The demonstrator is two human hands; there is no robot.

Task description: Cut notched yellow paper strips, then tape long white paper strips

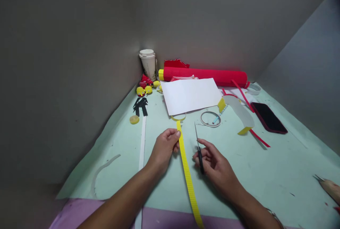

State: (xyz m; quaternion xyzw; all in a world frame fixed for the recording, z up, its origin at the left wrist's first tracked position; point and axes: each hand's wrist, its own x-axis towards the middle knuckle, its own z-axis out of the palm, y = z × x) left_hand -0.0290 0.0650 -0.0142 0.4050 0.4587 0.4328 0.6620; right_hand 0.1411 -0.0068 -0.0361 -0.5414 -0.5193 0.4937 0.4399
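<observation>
Lidded white cup conceals its contents; left hand pinches a long, ribbed yellow strip; right hand grips black-handled scissors.

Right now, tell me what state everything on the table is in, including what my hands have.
Yellow strip: pinched in the left hand
Scissors: in the right hand, blades apparently closed
Cup: upright, lid on
Red roll: rolled up, lying sideways
White sheet: unfolded
Phone: face up, screen dark
Black strips: loosely piled
Yellow-ended strip: curved
</observation>
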